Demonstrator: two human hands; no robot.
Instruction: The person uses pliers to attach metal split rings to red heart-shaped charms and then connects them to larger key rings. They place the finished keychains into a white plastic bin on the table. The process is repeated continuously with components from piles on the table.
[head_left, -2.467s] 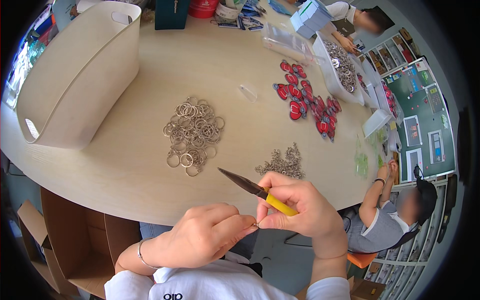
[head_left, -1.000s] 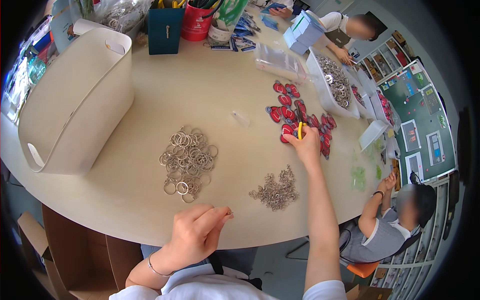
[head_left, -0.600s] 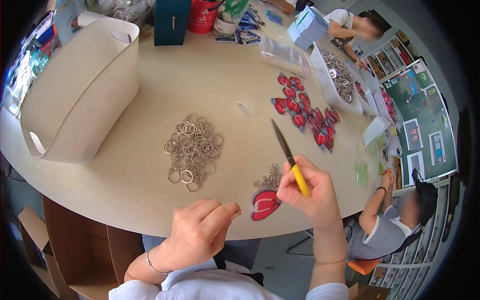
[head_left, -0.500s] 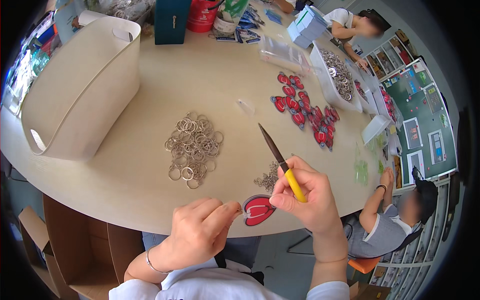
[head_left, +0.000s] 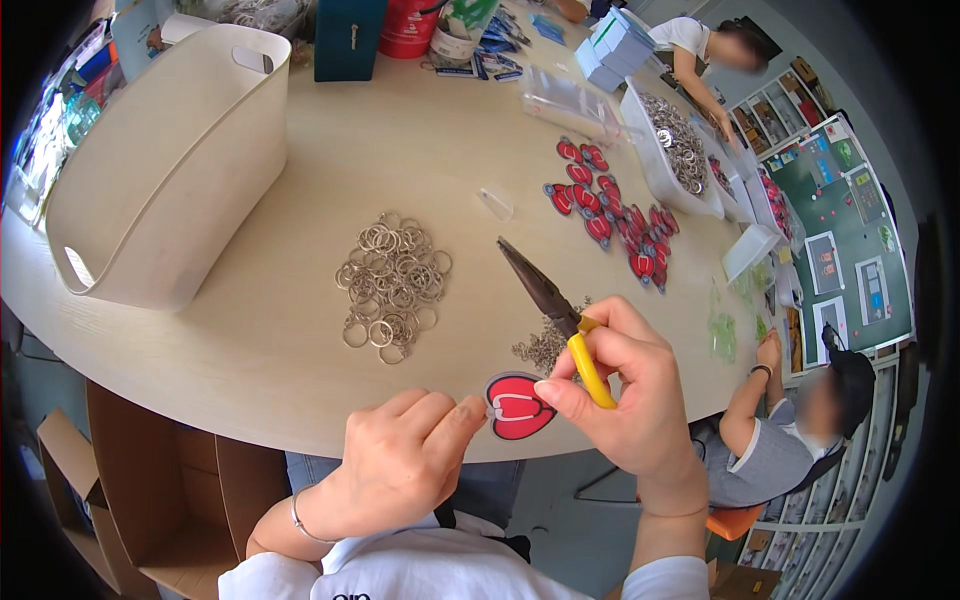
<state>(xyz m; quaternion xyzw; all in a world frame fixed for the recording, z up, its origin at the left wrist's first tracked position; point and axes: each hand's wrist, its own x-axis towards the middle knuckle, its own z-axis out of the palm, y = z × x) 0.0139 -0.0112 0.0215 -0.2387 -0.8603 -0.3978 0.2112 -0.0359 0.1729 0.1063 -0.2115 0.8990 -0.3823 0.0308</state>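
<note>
Left hand (head_left: 405, 455): thumb and forefinger pinched narrow, meeting the charm's grey end; whether a small part sits between them I cannot tell (the fingertips hide it from my head view).
Right hand (head_left: 630, 400): thumb and forefinger nip the opposite edge, while the same hand carries the yellow-handled pliers (head_left: 562, 310), nose pointing up and away.
Red charm (head_left: 520, 408): between both hands, over the table (head_left: 250, 360) near its front edge, beside the small metal links (head_left: 540, 348).
Just changed: a second ago I saw the right hand out at the red charm pile (head_left: 580, 195); now one piece reaches the left fingertips, so I judge fetching has given way to two-handed work.
Key rings (head_left: 395, 280): heaped farther left, touched by neither hand.
</note>
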